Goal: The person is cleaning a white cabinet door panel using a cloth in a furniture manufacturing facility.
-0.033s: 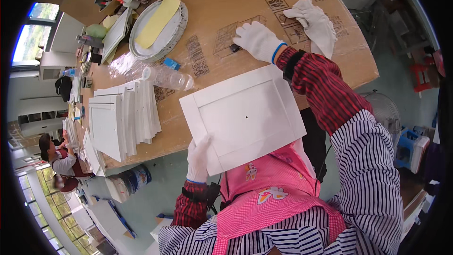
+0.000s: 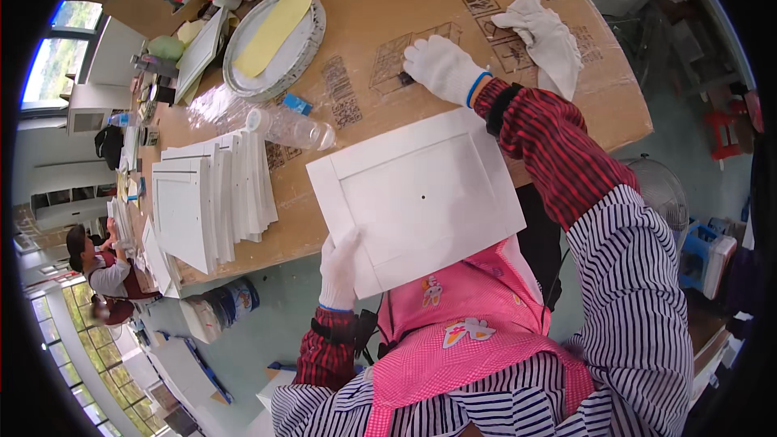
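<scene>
A white framed cabinet panel (image 2: 421, 194) with a small dark hole near its middle lies tilted at the table's near edge, partly over my lap. My left hand (image 2: 339, 267), in a white knit glove, grips its near left corner, thumb on the face. Beyond the panel, my right hand (image 2: 443, 70), gloved too with a blue cuff edge, rests low over the cardboard-covered table. Its fingers are curled on a small black block (image 2: 407, 78), mostly hidden beneath them. My right forearm crosses above the panel's right corner. To the right of that hand lies a crumpled white cloth or glove (image 2: 541, 42).
Several white panels (image 2: 206, 202) lean in a stack at left. Beside them are a clear plastic bottle (image 2: 290, 128), a small blue box (image 2: 297, 103) and a round lid (image 2: 295, 53) bearing a yellow sheet (image 2: 271, 36). A co-worker (image 2: 109, 267) stands far left; a fan (image 2: 657, 190) stands right.
The black block shows less now under my right fingers. The whole view has shifted very slightly; my left hand keeps its grip on the panel.
</scene>
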The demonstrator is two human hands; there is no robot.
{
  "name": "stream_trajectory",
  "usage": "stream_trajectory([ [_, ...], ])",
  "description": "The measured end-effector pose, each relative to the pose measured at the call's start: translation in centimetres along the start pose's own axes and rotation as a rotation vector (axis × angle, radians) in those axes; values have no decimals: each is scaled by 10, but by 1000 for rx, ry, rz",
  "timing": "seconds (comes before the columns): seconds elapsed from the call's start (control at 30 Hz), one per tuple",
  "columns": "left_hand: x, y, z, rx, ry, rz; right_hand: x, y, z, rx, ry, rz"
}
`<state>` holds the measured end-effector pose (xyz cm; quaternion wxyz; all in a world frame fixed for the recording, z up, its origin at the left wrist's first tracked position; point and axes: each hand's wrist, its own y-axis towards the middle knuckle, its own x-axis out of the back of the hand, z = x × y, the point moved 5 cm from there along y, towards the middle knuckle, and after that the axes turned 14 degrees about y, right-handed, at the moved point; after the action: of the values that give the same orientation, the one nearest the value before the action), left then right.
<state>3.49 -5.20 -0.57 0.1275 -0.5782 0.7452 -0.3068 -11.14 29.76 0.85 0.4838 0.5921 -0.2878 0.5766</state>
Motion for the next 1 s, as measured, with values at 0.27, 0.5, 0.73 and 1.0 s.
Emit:
stream_trajectory([
  [0.27, 5, -43, -74, -167, -63, 103, 9, -74, -22, -267, 206, -26],
  [0.5, -7, -55, -174, -312, 142, 107, 21, -160, -13, -449, 470, -226],
  [0.73, -59, -71, -211, -365, 321, 101, 22, -164, 37, -740, 922, -344],
  [1.0, -73, -85, -210, -684, 490, -169, 29, -159, 64, -418, 537, -204],
])
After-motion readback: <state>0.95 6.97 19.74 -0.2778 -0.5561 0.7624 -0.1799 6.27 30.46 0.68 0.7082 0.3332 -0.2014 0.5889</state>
